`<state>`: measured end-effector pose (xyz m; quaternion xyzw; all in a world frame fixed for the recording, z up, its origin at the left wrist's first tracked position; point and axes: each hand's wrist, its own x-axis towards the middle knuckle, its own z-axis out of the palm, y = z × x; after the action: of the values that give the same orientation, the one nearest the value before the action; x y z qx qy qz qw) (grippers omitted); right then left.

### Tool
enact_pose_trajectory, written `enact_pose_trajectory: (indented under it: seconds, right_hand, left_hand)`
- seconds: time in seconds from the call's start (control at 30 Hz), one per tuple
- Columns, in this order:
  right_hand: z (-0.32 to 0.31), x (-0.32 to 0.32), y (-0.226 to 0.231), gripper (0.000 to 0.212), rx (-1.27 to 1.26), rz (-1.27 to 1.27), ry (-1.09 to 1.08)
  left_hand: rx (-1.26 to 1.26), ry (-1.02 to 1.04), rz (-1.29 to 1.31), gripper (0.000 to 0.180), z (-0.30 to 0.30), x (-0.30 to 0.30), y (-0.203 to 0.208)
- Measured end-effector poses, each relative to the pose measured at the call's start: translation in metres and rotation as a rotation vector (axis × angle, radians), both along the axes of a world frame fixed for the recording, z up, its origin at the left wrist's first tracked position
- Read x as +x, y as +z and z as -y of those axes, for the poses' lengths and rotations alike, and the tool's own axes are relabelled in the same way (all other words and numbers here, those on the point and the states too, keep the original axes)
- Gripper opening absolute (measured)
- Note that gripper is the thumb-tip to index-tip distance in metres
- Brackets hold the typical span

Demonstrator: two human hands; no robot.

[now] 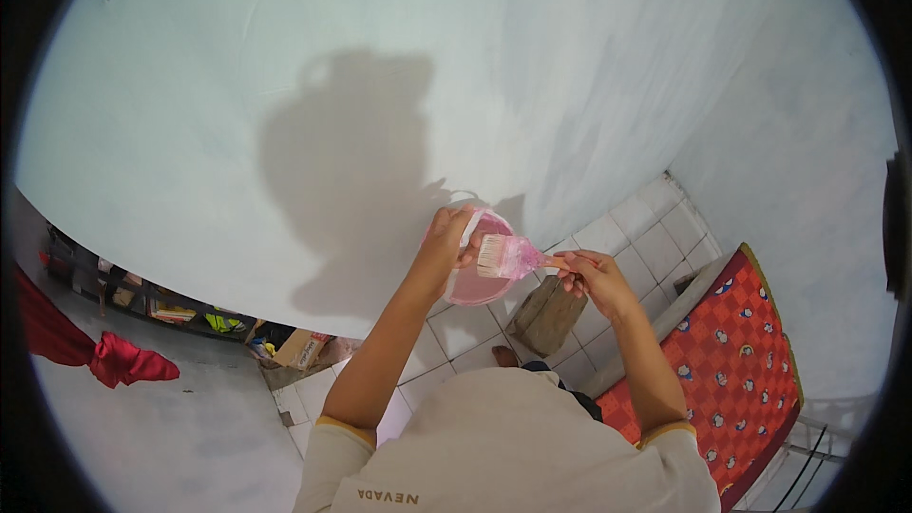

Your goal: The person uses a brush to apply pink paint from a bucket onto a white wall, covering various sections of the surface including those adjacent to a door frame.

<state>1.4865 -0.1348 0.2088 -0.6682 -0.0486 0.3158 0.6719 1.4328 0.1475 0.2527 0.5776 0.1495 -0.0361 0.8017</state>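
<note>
A pink-smeared brush [514, 257], probably light, soft-bristled and slick, best held by its handle, lies over a pink bucket [475, 289]; the right hand [597, 281] clasps that handle, the left hand [450, 245] grips the bucket's left rim, near a pale wall [608, 47].

At the centre, smooth, plastic-looking walls are shown by the pink bucket [472, 288], and coarse bristles with a smeared, crusted band by the paintbrush [513, 257]. Rough, matt wood is seen in the block [545, 321] below, glazed ceramic in the floor tiles [655, 204]. The wall [570, 57] above is finished matt; the mattress [727, 361], lower right, is covered in printed cloth.
</note>
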Motion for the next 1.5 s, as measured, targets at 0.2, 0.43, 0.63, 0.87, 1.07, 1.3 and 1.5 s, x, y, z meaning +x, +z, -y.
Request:
enact_pose_trajectory:
  seconds: [0.2, 0.43, 0.63, 0.87, 1.07, 1.3, 1.5]
  right_hand:
    - [0.018, -0.014, 0.010, 0.034, 0.213, 0.072, -0.205]
    - [0.029, 0.013, 0.121, 0.034, 0.384, 0.465, -0.354]
    - [0.036, 0.048, 0.264, 0.031, 0.363, 0.940, -0.560]
    - [0.022, 0.087, 0.417, 0.029, 0.350, 1.289, -0.740]
    - [0.011, 0.117, 0.490, 0.032, 0.223, 1.376, -0.754]
    - [-0.012, 0.147, 0.547, 0.036, 0.081, 1.526, -0.753]
    - [-0.011, 0.155, 0.611, 0.033, 0.352, 1.663, -0.834]
  left_hand:
    - [0.062, 0.100, 0.026, 0.034, -0.001, -0.003, -0.006]
    - [-0.005, 0.124, -0.052, 0.031, -0.001, -0.043, -0.032]
    - [0.109, 0.076, -0.116, 0.043, 0.002, -0.070, -0.112]
    - [0.192, -0.005, -0.237, 0.052, -0.037, -0.125, -0.226]
    - [0.503, 0.272, -0.341, 0.046, -0.038, -0.178, -0.265]
    - [0.731, 0.422, -0.515, 0.049, -0.059, -0.217, -0.267]
    - [0.479, 0.481, -0.477, 0.044, -0.091, -0.223, -0.286]
